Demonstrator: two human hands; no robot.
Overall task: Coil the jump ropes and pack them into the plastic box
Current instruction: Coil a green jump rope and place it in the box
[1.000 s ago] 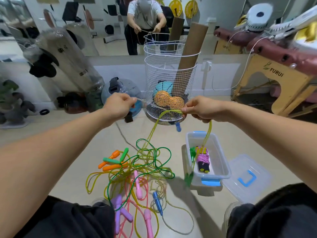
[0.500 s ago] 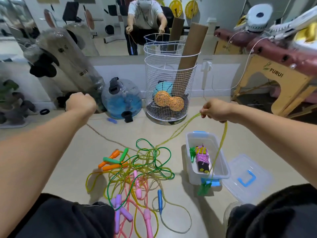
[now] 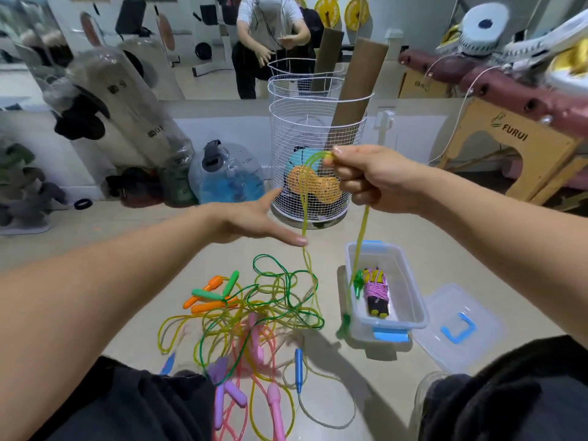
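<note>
My right hand [image 3: 375, 179] grips a fold of a yellow-green jump rope [image 3: 304, 214] above the floor. One strand drops to a green handle [image 3: 344, 324] dangling beside the clear plastic box [image 3: 413, 300]. The other strands run down into a tangle of ropes [image 3: 254, 313] on the floor. My left hand [image 3: 254, 219] is open, fingers stretched toward the hanging strands, its thumb tip close to them. In the box lies a coiled rope with pink cord [image 3: 375, 292] and another green handle [image 3: 359, 281]. Orange, green, pink, purple and blue handles lie in the tangle.
The box lid [image 3: 458, 329] with a blue handle lies on the floor right of the box. A white wire basket [image 3: 315, 160] with balls and cardboard tubes stands behind. A blue water bag [image 3: 227, 176] and punching bags lie left. My knees frame the bottom.
My left hand let go of the rope end, opened and swung in from far left toward the strands. My right hand rose slightly with the rope now looped in it.
</note>
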